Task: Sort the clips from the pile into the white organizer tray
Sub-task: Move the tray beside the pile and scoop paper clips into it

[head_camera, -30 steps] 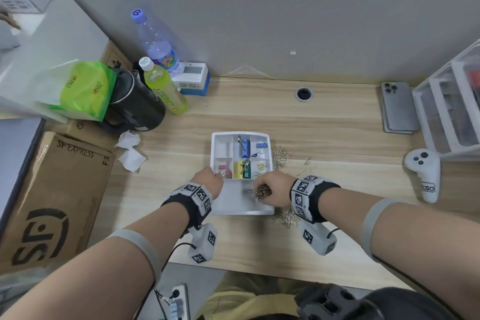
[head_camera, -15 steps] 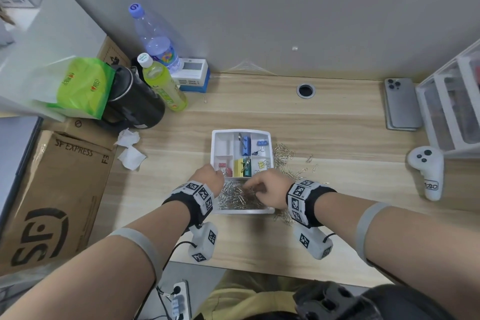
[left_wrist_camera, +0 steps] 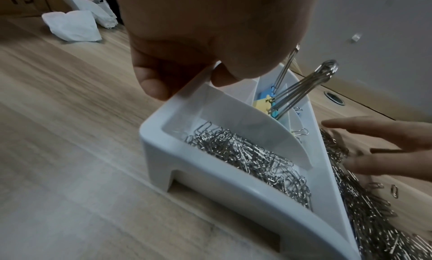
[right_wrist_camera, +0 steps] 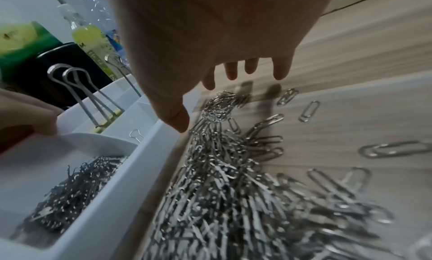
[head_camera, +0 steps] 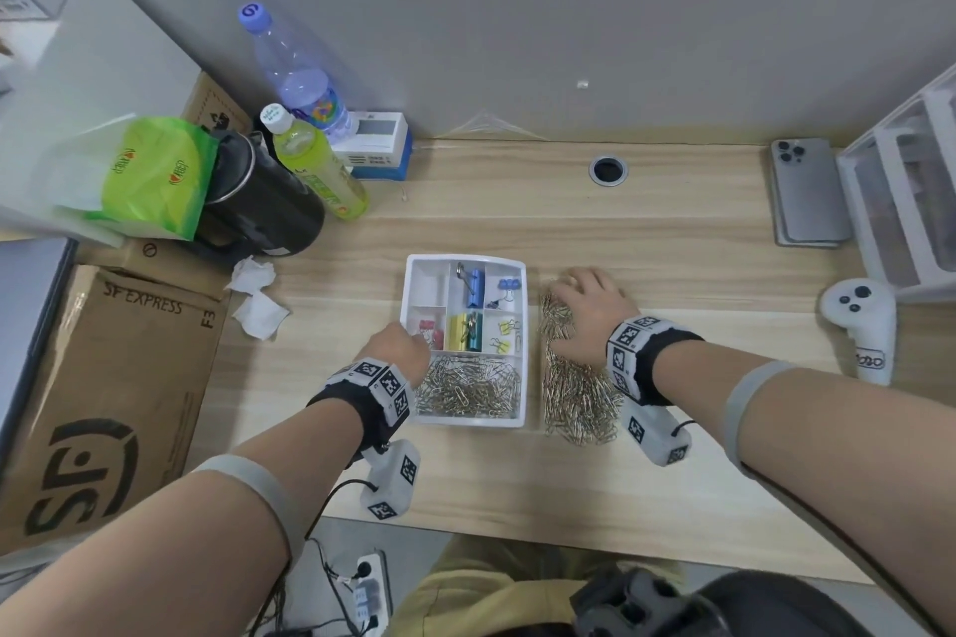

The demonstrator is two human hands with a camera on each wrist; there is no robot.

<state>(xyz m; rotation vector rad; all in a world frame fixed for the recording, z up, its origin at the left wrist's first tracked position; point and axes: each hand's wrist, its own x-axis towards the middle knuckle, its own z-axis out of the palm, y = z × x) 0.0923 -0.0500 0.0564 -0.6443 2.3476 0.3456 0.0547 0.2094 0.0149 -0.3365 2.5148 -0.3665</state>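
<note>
The white organizer tray (head_camera: 523,326) sits mid-table. Its long front compartment holds silver paper clips (head_camera: 468,385); coloured binder clips (head_camera: 465,329) stand in the small compartments behind. My left hand (head_camera: 406,344) grips the tray's left wall, with its fingers (left_wrist_camera: 154,86) curled over the rim of the tray (left_wrist_camera: 210,182). The pile of paper clips (head_camera: 577,393) lies on the table against the tray's right side. Over the pile's far end my right hand (head_camera: 582,305) is open, fingers (right_wrist_camera: 279,72) spread, holding nothing above the pile (right_wrist_camera: 222,190).
Crumpled tissues (head_camera: 256,297), a black mug (head_camera: 264,202), two bottles and a cardboard box (head_camera: 103,378) crowd the left. A phone (head_camera: 804,191), white drawers (head_camera: 905,191) and a white controller (head_camera: 859,326) lie on the right. Stray clips (right_wrist_camera: 308,110) lie beyond the pile.
My right hand let a bunch of paper clips fall into the front compartment, then moved right over the pile on the table. The left hand stayed on the tray.
</note>
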